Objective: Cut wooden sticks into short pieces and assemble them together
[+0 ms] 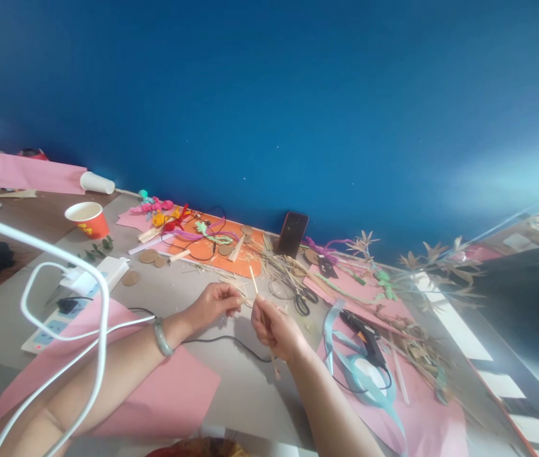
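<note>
My right hand (pixel 275 327) is closed around a thin pale stick (pixel 253 279), held tilted above the table. The stick's upper end stands out past my fingertips, and a blurred brownish end hangs below the fist. Close to its left, my left hand (pixel 216 301) is closed in a pinch, with a fine pale strand seeming to run from its fingertips towards the stick. A jade-coloured bangle (pixel 162 337) circles my left wrist. Just beyond the hands lie dry straw stalks, and black-handled scissors (pixel 303 301) rest to the right.
A phone (pixel 292 233) leans against the blue wall. A glue gun (pixel 367 336) and a blue ribbon roll (pixel 369 379) lie on pink paper at right. At left are a paper cup (pixel 89 221), a power strip (pixel 66 317) and a white cable (pixel 103 317) crossing my left arm.
</note>
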The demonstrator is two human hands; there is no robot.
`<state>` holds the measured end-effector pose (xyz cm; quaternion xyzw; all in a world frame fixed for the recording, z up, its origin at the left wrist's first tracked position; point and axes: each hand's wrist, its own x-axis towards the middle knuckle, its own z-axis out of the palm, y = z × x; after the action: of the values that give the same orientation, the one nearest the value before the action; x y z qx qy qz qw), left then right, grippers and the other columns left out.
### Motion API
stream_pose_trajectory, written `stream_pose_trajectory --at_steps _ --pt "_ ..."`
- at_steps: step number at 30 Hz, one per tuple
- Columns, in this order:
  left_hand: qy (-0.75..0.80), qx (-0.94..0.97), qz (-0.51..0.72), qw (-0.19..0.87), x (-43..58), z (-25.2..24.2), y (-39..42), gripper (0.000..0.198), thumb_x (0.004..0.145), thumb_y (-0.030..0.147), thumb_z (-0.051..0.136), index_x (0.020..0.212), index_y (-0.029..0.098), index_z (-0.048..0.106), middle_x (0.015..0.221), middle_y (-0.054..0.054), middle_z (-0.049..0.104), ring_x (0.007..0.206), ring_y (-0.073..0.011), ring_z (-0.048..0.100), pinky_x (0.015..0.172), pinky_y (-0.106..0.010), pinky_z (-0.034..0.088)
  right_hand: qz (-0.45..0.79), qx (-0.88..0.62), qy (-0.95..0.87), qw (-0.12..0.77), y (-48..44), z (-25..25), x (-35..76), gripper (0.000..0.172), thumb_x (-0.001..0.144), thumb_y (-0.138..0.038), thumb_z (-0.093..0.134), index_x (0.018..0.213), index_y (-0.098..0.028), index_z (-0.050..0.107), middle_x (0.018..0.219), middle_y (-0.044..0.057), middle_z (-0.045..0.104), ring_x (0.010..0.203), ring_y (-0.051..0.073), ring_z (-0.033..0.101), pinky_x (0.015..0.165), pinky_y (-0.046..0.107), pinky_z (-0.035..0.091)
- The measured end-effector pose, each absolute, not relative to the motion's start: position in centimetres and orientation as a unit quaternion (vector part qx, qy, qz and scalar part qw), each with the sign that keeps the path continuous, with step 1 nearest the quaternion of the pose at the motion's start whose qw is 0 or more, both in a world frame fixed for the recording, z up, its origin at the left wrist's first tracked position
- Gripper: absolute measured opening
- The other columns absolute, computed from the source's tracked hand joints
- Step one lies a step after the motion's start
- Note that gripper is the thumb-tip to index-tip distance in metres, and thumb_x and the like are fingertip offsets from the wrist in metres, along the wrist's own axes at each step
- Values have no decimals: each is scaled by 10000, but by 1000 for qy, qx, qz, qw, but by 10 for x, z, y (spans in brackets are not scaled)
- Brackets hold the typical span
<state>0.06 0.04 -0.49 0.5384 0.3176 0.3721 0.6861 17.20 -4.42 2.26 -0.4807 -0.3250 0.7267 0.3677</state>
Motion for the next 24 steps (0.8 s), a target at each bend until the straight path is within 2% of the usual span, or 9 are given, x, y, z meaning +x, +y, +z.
stream_pose_trajectory --at_steps 5,9,13,16,19,24 --pt "310 528 386 691 0 -8 3 236 741 355 652 678 135 598 608 -4 583 527 -80 475 569 -233 395 761 -438 -291 379 -39 25 185 415 774 -566 540 654 -205 374 425 -107 332 335 19 93 328 154 45" --pt "313 513 403 690 1 -9 4 240 750 355 647 667 135 599 582 -2 569 525 -82 473 575 -232 397 684 -500 -336 412 -37 24 185 408 805 -574 485 665 -200 402 450 -94 350 342 25 127 330 163 77" --pt "312 518 393 692 3 -11 3 240 736 352 655 669 127 603 569 1 563 518 -86 472 557 -229 398 599 -559 -464 336 -43 23 168 415 824 -573 467 676 -185 465 474 -76 361 364 42 248 339 177 154" --pt "305 528 383 694 4 -15 1 231 732 340 658 694 117 610 562 6 556 521 -82 468 534 -213 381 571 -557 -522 301 -46 22 156 470 846 -596 402 671 -172 507 478 -64 360 375 48 278 357 194 179" --pt "297 536 381 692 4 -16 0 231 736 338 652 708 113 611 580 4 561 532 -81 472 535 -209 379 567 -564 -517 306 -47 19 153 504 853 -606 374 609 -177 478 447 -61 341 368 52 271 363 206 180" --pt "306 549 369 685 2 -13 1 252 739 361 654 693 118 605 574 -1 561 525 -83 477 541 -217 385 626 -541 -449 339 -47 17 162 464 827 -596 435 591 -201 387 414 -82 311 339 44 204 340 196 127"
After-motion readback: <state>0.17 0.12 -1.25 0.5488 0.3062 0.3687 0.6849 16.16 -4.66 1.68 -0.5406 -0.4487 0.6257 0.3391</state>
